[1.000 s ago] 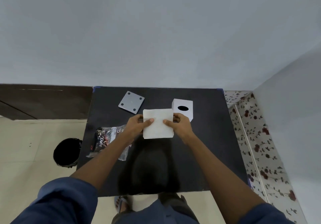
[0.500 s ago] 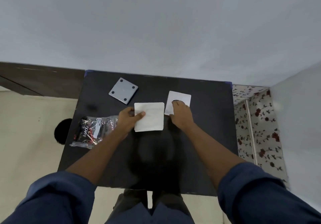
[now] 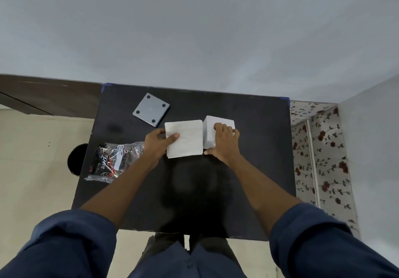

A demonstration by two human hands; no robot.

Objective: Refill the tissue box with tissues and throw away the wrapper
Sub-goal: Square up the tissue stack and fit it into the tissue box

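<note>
A white stack of tissues (image 3: pixel 185 137) sits in the middle of the black table (image 3: pixel 259 148), held at its left edge by my left hand (image 3: pixel 158 146), thumb on top. Right beside it stands the white tissue box (image 3: pixel 209 129). My right hand (image 3: pixel 224 142) grips the box from above, fingers over its top and thumb at its near corner, hiding the opening. The crumpled clear and black plastic wrapper (image 3: pixel 112 161) lies on the table to the left. The grey square base plate of the box (image 3: pixel 151 109) lies at the back left.
A black bin (image 3: pixel 75 159) stands on the floor just off the table's left edge. A dark wooden panel (image 3: pixel 43 96) runs along the wall at the left. Flowered wallpaper (image 3: pixel 319 148) and a wall corner close the right side.
My right hand let go of the tissue stack and went to the tissue box, now gripping it. The left hand alone keeps the stack. My head moved, shifting the view.
</note>
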